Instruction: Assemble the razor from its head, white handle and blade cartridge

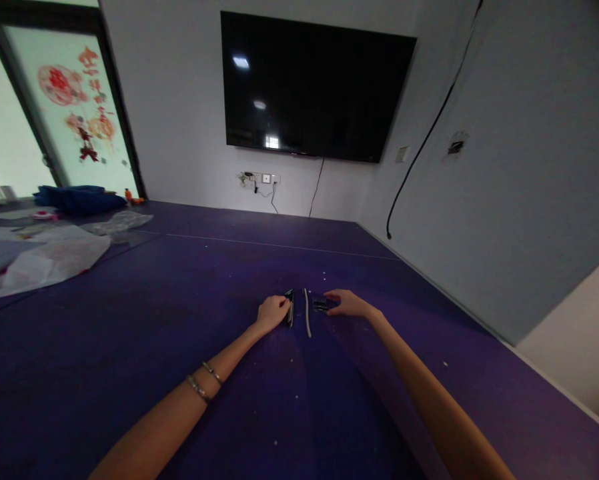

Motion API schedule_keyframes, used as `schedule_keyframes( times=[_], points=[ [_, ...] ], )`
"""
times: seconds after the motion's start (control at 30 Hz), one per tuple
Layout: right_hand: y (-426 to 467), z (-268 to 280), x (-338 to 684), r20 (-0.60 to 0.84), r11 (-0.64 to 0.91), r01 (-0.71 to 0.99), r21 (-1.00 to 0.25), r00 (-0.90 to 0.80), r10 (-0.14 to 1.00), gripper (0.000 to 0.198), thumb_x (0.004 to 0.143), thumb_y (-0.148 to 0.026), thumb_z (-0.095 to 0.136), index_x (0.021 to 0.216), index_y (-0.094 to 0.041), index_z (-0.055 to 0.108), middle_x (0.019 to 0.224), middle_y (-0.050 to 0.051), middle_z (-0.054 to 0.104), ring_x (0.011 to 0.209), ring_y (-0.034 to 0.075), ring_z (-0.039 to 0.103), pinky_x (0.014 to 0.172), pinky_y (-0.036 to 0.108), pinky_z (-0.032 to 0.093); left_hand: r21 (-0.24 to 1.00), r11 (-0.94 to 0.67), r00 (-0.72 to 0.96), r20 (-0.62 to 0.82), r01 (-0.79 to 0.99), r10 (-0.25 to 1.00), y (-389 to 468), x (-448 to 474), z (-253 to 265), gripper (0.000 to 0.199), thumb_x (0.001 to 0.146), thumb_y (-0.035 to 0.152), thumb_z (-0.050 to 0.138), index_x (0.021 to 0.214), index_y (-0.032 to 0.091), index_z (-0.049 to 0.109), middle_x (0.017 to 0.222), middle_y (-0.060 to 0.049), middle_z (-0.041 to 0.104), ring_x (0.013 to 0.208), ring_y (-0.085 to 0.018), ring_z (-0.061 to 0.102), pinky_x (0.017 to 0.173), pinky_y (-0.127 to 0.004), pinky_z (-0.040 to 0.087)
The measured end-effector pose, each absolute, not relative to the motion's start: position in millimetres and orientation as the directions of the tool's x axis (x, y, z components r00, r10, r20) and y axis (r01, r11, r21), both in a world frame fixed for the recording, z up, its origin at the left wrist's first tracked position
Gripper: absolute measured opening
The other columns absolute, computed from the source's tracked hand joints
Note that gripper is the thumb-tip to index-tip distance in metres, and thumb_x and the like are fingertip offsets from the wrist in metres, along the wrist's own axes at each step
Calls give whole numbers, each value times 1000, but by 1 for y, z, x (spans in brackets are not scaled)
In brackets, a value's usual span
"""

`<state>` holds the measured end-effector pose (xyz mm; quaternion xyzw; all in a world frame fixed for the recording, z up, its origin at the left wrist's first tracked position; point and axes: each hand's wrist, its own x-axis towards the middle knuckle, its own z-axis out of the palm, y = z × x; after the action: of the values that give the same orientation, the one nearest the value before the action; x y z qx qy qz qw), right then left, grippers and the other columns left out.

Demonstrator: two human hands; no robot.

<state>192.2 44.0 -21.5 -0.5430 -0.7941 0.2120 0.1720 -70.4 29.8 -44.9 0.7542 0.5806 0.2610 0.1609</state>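
My left hand (273, 312) is closed, thumb and fingers pinched at the side of a narrow black-and-silver piece (291, 312) on the purple surface (219, 373). What exactly this piece is, I cannot make out. Just right of it lies a thin, slightly curved grey strip (307, 315), touched by neither hand. Beyond the strip is a small clear packet (320, 305) with dark contents. My right hand (348, 303) reaches the packet's right edge, its thumb and fingers apart.
Crumpled clear plastic (54, 257) and a dark blue cloth bundle (82, 199) lie at the far left. A black cable (426, 137) hangs down the right wall. A television (314, 87) is mounted above wall sockets (266, 179). Small white specks dot the surface.
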Motion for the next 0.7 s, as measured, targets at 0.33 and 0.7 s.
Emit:
schedule_keyframes(
  times=[0.33, 0.7],
  points=[
    [49, -31, 193, 86, 345, 783, -518, -354, 931, 66, 62, -32, 72, 123, -20, 51, 105, 6, 63, 96, 22, 58, 86, 36, 45, 559, -262, 182, 196, 787, 964, 29, -70, -44, 39, 85, 36, 35, 65, 16, 62, 73, -5, 65, 66, -15, 57, 53, -23, 28],
    [45, -33, 198, 157, 350, 749, -563, -319, 935, 58, 67, -37, 68, 119, -16, 54, 105, 9, 65, 96, 22, 61, 88, 34, 46, 600, -276, 169, 230, 751, 958, 31, -70, -46, 37, 84, 33, 37, 62, 15, 60, 65, -3, 62, 60, -13, 53, 53, -23, 28]
  ],
)
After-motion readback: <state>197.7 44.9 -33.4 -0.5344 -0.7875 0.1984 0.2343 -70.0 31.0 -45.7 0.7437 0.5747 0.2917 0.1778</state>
